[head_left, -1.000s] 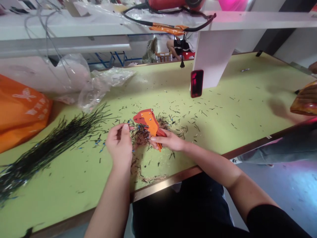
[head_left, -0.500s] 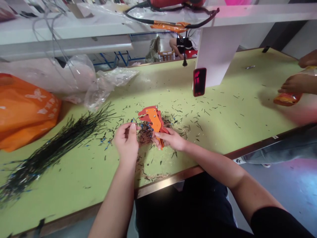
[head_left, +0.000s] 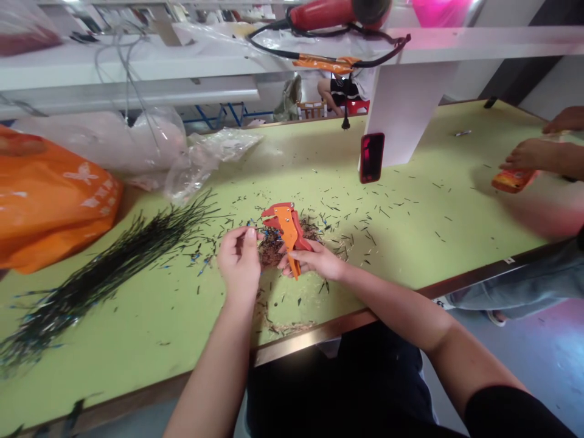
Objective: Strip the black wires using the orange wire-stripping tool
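Note:
My right hand [head_left: 314, 258] is wrapped around the handles of an orange and red wire stripper [head_left: 286, 226]. The tool stands slanted over the table, jaws up and facing left. Just left of those jaws, my left hand [head_left: 239, 252] is closed with thumb and fingers pinched together; whatever is between the fingertips is too small to make out. Beneath the stripper lies a heap of dark clippings [head_left: 271, 252] with blue specks. A long bundle of black wires [head_left: 123, 258] with bluish ends rests on the table to the left of my left hand.
Short black scraps dot the green table [head_left: 410, 231]. An orange bag [head_left: 59, 201] and clear plastic [head_left: 196, 161] stand at left. A phone [head_left: 371, 158] leans on a white panel [head_left: 410, 109]. Another person's hand [head_left: 529, 155] holds an orange packet [head_left: 515, 180] at right. A cabled red tool [head_left: 323, 13] sits above.
The view has tilted up slightly, so everything sits lower. My hands and the wire stripper keep nearly the same pose. The other person's hands and packet have shifted a little left.

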Demonstrator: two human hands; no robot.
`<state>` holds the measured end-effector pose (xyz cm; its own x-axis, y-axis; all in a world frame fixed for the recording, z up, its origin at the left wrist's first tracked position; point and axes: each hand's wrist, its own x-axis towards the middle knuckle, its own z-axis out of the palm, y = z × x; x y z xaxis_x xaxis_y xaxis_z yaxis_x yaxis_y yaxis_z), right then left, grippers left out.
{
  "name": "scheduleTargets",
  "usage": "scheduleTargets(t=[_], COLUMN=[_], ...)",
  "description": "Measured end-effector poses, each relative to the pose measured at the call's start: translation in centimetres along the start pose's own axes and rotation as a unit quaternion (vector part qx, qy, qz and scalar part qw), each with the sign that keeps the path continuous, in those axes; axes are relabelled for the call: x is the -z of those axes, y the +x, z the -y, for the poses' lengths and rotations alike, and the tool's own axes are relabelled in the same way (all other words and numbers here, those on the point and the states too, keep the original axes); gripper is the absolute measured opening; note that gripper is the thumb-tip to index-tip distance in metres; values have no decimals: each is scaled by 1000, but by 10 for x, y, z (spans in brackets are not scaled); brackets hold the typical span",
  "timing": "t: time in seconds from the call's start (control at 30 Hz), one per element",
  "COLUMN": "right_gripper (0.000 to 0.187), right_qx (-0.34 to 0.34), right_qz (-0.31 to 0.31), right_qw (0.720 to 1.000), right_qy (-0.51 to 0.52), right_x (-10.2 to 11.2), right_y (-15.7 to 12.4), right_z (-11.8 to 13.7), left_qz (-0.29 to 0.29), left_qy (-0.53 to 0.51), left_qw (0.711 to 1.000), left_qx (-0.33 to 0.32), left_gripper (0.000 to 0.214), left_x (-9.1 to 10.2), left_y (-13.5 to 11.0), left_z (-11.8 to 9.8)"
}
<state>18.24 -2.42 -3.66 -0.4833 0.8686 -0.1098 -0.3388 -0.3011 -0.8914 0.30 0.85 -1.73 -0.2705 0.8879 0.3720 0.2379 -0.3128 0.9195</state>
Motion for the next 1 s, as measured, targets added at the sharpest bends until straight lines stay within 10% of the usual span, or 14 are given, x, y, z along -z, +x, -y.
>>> scheduleTargets(t=[1.0], right_gripper=[39], right_qx=[-16], right_qz=[20], right_qw=[998], right_qy=[-62], right_x=[-4], right_y=[-4], right_z=[5], left_qz=[-10], left_qy=[46], left_qw=[999], left_qx=[10], left_gripper=[44], left_x=[-1], left_y=[7], left_z=[14])
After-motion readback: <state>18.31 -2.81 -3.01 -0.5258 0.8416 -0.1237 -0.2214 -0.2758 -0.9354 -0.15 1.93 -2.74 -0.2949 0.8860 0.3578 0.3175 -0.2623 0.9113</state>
